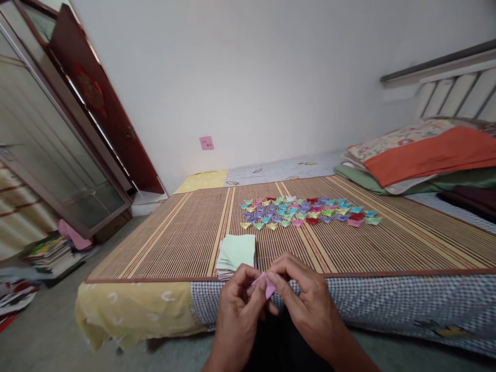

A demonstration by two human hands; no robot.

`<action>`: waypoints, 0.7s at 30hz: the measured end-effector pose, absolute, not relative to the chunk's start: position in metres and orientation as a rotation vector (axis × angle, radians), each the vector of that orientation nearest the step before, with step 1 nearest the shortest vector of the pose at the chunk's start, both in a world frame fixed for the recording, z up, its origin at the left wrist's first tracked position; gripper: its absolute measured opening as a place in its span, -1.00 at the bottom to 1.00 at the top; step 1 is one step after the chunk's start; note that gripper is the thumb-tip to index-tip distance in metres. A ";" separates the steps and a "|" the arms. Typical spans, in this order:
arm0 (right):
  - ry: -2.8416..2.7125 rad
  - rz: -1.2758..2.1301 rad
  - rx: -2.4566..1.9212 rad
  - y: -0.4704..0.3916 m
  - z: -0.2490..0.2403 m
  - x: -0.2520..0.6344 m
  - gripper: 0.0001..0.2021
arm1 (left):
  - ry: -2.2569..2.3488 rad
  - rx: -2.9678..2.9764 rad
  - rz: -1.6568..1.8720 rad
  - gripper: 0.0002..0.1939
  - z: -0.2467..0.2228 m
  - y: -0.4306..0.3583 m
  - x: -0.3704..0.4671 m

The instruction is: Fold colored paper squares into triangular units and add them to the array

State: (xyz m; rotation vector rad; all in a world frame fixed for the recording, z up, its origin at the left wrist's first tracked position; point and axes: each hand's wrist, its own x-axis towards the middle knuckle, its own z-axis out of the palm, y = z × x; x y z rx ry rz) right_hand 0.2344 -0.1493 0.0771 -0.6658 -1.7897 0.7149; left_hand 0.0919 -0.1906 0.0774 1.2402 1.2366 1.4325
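Note:
Between my two hands, just in front of the bed's near edge, is a small folded piece of pink paper [270,290]. My left hand [242,302] pinches it from the left with thumb and fingers. On the other side, the thumb and fingertips of my right hand [304,292] press on its top edge. Part of the paper is hidden behind the fingers. Just beyond my left hand lies a stack of paper sheets [238,250], pale green on top. Farther back, rows of small folded paper pieces [306,211] in many colours are spread on the mat.
A striped bamboo mat [178,232] covers the bed, over a yellow and checked sheet [143,310]. Pillows and folded bedding [422,152] are piled at the right. A pink note [206,143] sticks to the wall. Books [48,253] are stacked at the left, near a glass-panelled cabinet [50,134].

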 end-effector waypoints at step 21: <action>-1.711 0.496 -0.716 -0.146 0.083 0.239 -0.83 | 1.194 1.147 1.566 -0.70 0.064 -0.186 0.098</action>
